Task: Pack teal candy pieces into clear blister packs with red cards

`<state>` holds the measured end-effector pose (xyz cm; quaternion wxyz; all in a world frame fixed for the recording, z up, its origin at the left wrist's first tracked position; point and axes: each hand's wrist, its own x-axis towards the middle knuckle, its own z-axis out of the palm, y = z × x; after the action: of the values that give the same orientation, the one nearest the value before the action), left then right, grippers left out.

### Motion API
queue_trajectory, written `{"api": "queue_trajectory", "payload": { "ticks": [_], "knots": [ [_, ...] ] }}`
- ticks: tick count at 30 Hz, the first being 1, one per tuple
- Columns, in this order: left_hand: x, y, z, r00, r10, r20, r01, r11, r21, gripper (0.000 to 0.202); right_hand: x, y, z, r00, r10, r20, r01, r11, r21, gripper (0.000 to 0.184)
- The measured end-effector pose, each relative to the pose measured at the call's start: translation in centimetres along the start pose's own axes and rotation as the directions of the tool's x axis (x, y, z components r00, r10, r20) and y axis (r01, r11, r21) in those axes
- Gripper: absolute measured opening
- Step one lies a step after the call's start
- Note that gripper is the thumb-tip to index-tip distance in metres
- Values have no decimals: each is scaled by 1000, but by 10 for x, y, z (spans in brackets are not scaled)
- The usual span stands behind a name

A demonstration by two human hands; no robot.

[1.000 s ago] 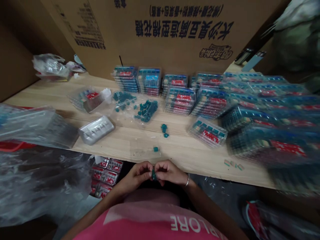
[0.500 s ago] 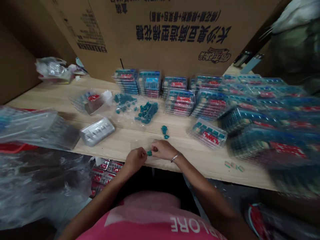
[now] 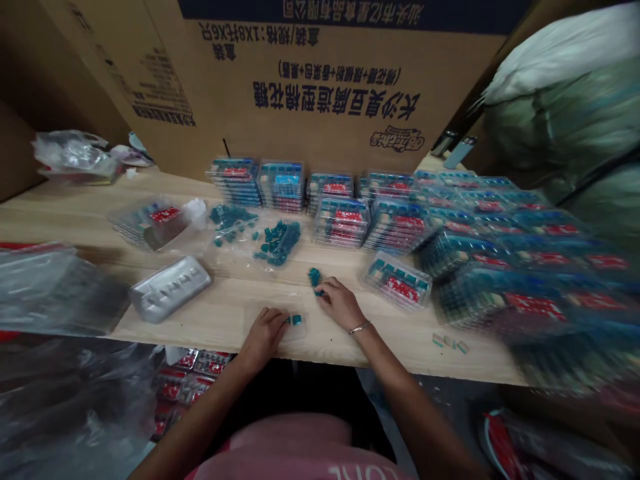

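Cardboard carton [image 3: 320,87] w/ dark blue Chinese print is filling the back of my view, standing right behind the wooden bench [image 3: 235,293]. Pale green wrapped bundle [image 3: 560,113] is bulging in at upper R, and clear plastic sheeting [image 3: 55,293] is hanging over the L end of the bench. Person in a pink T-shirt [image 3: 295,443] is working at the front edge, w/ red-labelled packs [image 3: 187,373] sitting below the bench on the L.

Rows of stacked clear blister trays [image 3: 340,223] w/ teal pcs and red labels are covering the back and R of the bench, the far R ones blurring out. Silver tray [image 3: 170,288] is lying near the L side. Clear bag [image 3: 280,243] is holding loose teal pcs just behind the hands.

L hand [image 3: 263,339] is resting open on the bench, fingers relaxed, not clenching anything, w/ two teal pcs [image 3: 297,320] just beside its fingertips. R hand [image 3: 340,303] is curled down, fingertips [image 3: 327,287] touching or nearly touching a small teal cluster [image 3: 314,277]; can't tell if it's grasping any. Thin bracelet [image 3: 359,327] is showing on the R wrist.
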<state>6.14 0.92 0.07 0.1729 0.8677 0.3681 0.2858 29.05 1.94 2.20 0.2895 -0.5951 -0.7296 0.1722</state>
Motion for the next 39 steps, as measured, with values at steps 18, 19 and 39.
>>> {"api": "queue_trajectory", "payload": {
  "ticks": [18, 19, 39],
  "knots": [
    [4, 6, -4, 998, -56, 10, 57, 998, -24, 22, 20, 14, -4, 994, -79, 78, 70, 991, 111, 14],
    [4, 7, -5, 998, -55, -11, 55, 998, -25, 21, 19, 14, -3, 996, -70, 63, 61, 989, 133, 14],
    [14, 60, -16, 915, -401, 42, 333, 693, -640, 15, -53, -50, 5, 902, 249, 353, -428, 406, 808, 43]
  ]
}}
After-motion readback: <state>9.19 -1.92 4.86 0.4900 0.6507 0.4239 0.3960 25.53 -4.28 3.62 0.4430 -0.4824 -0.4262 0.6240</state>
